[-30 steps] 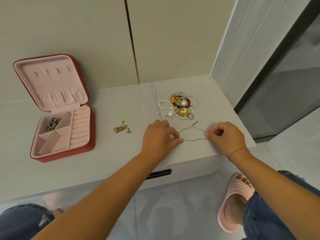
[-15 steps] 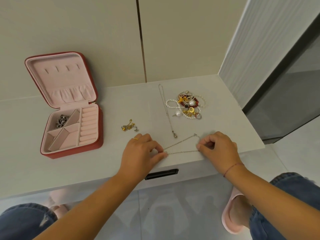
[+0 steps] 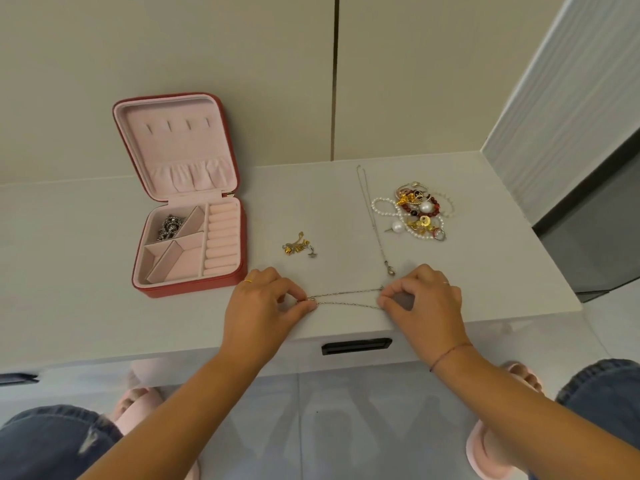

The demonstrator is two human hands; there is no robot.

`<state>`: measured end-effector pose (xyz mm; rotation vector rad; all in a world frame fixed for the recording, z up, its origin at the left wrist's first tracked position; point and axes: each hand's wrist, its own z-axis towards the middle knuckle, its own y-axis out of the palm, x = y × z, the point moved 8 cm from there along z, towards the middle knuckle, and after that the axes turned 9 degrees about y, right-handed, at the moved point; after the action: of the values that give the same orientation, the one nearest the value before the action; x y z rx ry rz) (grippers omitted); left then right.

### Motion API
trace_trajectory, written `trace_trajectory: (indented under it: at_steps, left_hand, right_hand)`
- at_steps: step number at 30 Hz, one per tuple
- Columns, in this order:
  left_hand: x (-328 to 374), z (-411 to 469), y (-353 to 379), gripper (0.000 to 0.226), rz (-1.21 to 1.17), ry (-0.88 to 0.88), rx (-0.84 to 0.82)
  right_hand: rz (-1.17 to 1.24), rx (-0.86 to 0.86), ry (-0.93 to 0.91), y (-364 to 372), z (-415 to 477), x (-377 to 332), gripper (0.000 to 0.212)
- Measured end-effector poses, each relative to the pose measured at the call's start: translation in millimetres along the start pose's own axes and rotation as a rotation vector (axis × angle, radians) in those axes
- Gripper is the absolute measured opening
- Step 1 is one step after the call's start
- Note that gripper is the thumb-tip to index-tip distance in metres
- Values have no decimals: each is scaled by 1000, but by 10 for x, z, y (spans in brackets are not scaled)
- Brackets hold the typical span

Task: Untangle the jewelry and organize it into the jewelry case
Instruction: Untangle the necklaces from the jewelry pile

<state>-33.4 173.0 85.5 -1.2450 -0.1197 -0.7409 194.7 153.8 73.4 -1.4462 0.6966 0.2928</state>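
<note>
Head view: left hand (image 3: 263,306) and right hand (image 3: 424,299) each pinch one end of a thin silver chain (image 3: 346,297), doubled and stretched between them near the white tabletop's (image 3: 104,323) front edge. Red jewelry case (image 3: 188,206) lies open at left. Tangled jewelry pile (image 3: 417,214) sits far right.

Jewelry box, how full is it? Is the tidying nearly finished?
Not nearly. Done: one dark silver piece lies in the box. In hand: the left hand and right hand pinch a thin chain stretched between them. Left: a straight chain, a small gold bit and the tangled pile wait on the table.
</note>
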Motion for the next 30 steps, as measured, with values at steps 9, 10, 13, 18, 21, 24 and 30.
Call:
trace_trajectory:
  at_steps: [9,10,13,18,21,24,30]
  left_hand:
    - [-158,-80,-77,16,-17,-70,29]
    - [-154,-84,-67,16,-24,-75,31]
    - [-119,-98,-22,17,-49,-86,32]
    - [37,-76,95,19,-104,-67,30]
    - [135,-28,186,19,-129,-47,36]
    - [188,31,255,19,-147,-41,55]
    - [179,98,302,18,-176,-53,69]
  right_hand:
    - [-257,57,-87,42,381,-372,23]
    - [-282,56,-83,43,454,-407,24]
    - [-369,62,-58,81,711,-468,28]
    - [-400,91,-6,97,1159,-510,32]
    - [-424,94,6,98,1368,-529,38]
    - [-461,106,-2,106,1557,-564,42]
    - [-540,118,2,141,1881,-635,53]
